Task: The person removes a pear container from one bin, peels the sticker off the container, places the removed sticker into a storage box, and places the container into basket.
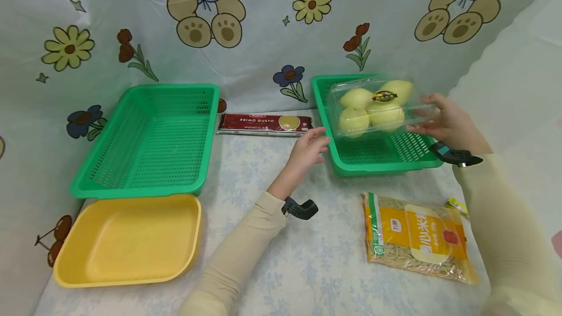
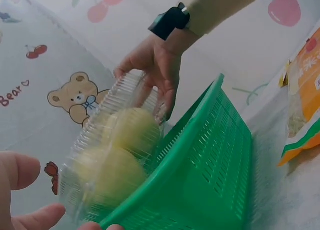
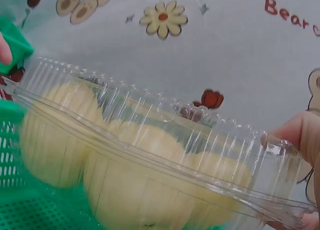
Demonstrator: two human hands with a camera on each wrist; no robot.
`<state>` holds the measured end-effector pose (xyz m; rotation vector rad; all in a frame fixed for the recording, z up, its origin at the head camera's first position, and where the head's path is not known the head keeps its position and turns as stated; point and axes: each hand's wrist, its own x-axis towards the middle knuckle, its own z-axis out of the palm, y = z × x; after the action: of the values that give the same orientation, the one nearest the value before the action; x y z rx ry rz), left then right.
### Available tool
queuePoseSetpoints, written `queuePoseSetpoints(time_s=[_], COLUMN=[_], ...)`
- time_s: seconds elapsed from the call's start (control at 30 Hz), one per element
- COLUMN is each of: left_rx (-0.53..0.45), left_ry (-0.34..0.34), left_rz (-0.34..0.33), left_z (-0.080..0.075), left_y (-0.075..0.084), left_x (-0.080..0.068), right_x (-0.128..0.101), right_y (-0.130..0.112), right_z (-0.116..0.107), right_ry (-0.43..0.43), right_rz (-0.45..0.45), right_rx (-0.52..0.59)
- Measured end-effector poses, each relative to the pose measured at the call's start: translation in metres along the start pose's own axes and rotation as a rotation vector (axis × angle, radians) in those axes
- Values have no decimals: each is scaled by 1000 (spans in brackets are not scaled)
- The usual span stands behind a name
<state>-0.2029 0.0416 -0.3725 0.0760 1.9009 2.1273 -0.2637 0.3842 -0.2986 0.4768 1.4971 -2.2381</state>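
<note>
Clear plastic fruit box (image 1: 372, 106) tilted over green basket (image 1: 386, 166), between hands: right hand (image 1: 454, 123) grips one end, left hand (image 1: 306, 150) empty, fingers loose. Probably mid-transfer, lift or lower unclear; next move likely wants left-side support.

- Fruit box (image 1: 374, 107): in my right hand (image 1: 453, 123), at right basket (image 1: 386, 166)'s mouth.
- Spaghetti packet (image 1: 265, 125): between that basket and left basket (image 1: 171, 135).
- Tray (image 1: 131, 243): before left basket.
- Bag (image 1: 417, 235): before right basket.

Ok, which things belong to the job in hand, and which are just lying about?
In use:
clear fruit box, held by the right hand
green basket beneath the box

Apparently just lying about:
other green basket
yellow tub
spaghetti packet
orange-printed bag
small yellow packet
</note>
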Motion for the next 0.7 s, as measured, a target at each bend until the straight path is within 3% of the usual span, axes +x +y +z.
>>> queuePoseSetpoints(time_s=[0.2,0.37,0.5,0.7], left_rx=[-81,-243,-355,-451], left_ry=[28,37,53,136], left_rz=[48,85,104,132], left_z=[-7,-16,-27,-43], left_y=[8,12,9,4], left_x=[-5,-12,-23,-44], right_x=[-4,-3,-6,-12], right_y=[2,16,31,45], right_z=[17,42,63,94], right_ry=[-54,-119,-185,-234], right_rz=[-56,-71,-71,-62], right_rx=[-25,-15,-36,-126])
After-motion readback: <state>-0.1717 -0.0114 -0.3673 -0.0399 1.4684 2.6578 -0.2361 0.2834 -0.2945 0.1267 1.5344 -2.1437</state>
